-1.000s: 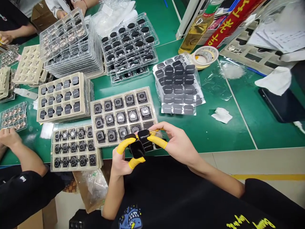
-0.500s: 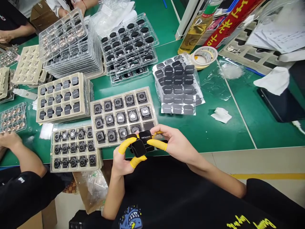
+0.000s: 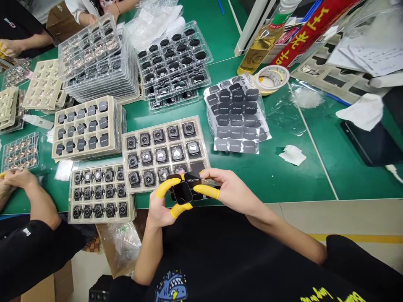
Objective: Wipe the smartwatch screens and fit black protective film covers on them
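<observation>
My left hand, with yellow finger cots on its fingertips, pinches a black square smartwatch body by its edges, dark glossy face toward me. My right hand, also in yellow finger cots, grips a strip of black printed film stickers. One sticker lies right against the watch's upper right edge; whether it is fixed there I cannot tell. Just beyond my hands lies a beige tray of watch bodies, most with their backs up, and its front right part is partly hidden by my hands.
Sticker sheets lie right of the tray, near a tape roll and a bottle of yellow liquid. Stacked trays and clear trays fill the left and back. A co-worker's hands are at far left.
The sticker by the watch has tilted and now shows a lifted, darker upper edge. The watch stays in my left hand. The whole view has shifted slightly.
</observation>
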Action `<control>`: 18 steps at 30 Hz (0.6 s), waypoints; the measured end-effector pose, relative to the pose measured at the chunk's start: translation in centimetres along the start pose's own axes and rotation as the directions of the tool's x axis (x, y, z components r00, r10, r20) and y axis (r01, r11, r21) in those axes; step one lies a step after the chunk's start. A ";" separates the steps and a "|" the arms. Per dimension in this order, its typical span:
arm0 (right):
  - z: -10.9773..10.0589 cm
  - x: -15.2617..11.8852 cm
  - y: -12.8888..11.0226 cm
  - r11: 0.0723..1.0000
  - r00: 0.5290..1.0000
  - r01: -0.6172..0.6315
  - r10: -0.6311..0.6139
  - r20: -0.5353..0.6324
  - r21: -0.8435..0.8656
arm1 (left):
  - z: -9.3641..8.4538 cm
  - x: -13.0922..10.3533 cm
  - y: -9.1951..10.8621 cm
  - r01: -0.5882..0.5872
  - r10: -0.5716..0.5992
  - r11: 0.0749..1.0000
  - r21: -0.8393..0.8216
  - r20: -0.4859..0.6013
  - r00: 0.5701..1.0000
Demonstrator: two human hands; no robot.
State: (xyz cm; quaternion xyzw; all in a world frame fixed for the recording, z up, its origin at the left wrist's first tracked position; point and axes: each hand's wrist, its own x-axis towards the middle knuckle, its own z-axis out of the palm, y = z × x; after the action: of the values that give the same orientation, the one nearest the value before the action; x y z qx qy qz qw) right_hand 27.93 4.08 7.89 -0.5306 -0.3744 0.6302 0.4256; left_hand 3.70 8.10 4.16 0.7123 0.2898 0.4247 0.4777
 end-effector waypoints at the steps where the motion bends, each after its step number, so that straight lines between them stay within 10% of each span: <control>1: 0.0 0.0 0.0 1.000 1.000 0.011 -0.011 0.002 -0.002 | 0.0 0.2 0.0 0.009 -0.008 0.999 -0.038 0.011 1.000; 18: -1.1 0.3 -0.7 0.995 0.988 -0.059 0.069 0.136 -0.075 | 1.2 1.5 -0.4 0.242 -0.240 0.820 -0.519 0.071 0.968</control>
State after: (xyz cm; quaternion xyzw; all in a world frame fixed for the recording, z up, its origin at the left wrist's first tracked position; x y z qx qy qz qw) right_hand 29.07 4.60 8.24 -0.5120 -0.4079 0.6652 0.3590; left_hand 5.48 8.92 4.03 0.5133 0.2502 0.4228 0.7037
